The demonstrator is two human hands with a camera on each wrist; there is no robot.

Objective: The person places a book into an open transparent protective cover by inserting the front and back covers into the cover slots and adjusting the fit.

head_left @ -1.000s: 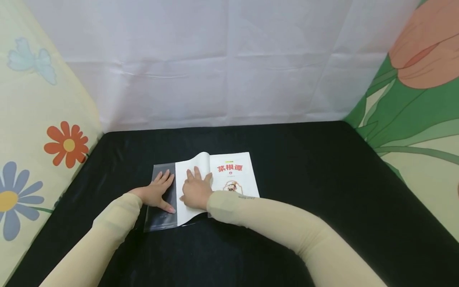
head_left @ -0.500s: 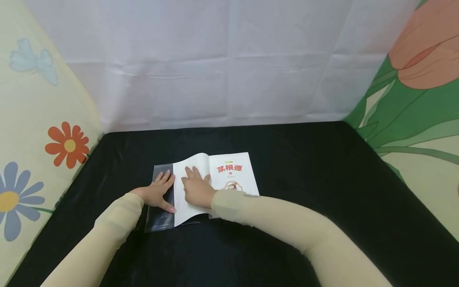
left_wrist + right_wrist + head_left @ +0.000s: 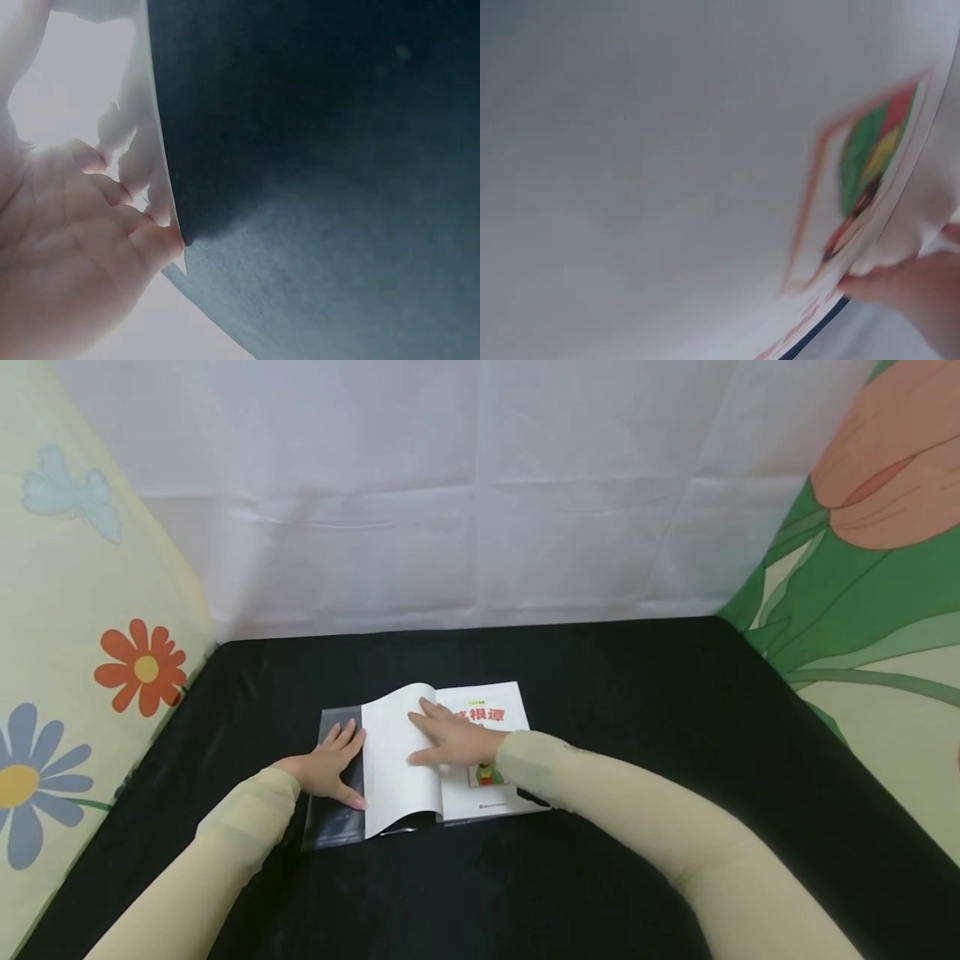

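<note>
An open book (image 3: pixel 491 800) lies on the black table (image 3: pixel 660 752). Its title page carries red characters and a small colour picture. Its white cover leaf (image 3: pixel 397 772) is turned out to the left. A clear plastic sleeve (image 3: pixel 333 820) sticks out from under that leaf. My left hand (image 3: pixel 330 766) lies flat on the sleeve, fingers straight, beside the leaf's edge. My right hand (image 3: pixel 452 740) rests flat across the fold, fingers pointing left onto the white leaf. The left wrist view shows my left hand's fingers (image 3: pixel 112 240) at the white leaf's edge. The right wrist view is blurred, with the picture (image 3: pixel 866 161) and a fingertip (image 3: pixel 900 289).
A white sheet (image 3: pixel 480 493) hangs behind the table. Flower-print cloth walls stand at the left (image 3: pixel 67 677) and right (image 3: pixel 877 610). Bare black tabletop lies right of and in front of the book.
My right hand has slid right and a little farther away, from the white leaf to the fold, uncovering most of the leaf. My left hand has stayed on the sleeve.
</note>
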